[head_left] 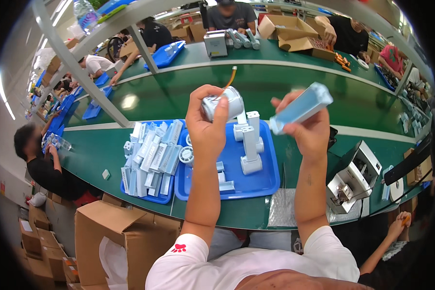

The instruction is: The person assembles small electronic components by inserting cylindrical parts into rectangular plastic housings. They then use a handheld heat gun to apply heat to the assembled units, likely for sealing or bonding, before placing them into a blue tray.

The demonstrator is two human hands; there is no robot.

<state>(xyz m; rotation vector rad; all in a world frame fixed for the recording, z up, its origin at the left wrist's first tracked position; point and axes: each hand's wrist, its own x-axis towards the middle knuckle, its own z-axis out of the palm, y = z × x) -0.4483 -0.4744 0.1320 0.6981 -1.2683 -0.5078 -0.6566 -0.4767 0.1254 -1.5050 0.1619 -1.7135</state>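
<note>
My left hand (205, 121) is closed around a round, pale blue fan head (234, 102). A short orange-brown cable (233, 76) sticks up from it. To the right, my right hand (311, 133) grips a long, hollow, pale blue handle shell (302, 108), tilted with its far end up and to the right. The two parts are apart, both held above a blue tray (271, 186). On that tray stand several assembled fan bodies (250, 150), and a round grille piece (186, 154) lies at its left side. My left forearm hides part of the tray.
Left of it, another blue tray (162, 198) is heaped with handle shells (152, 152). A small bench machine (355, 176) stands at right on the green table (92, 154). A cardboard box (101, 232) sits at lower left. Metal shelf posts (77, 63) rise ahead; other people work around.
</note>
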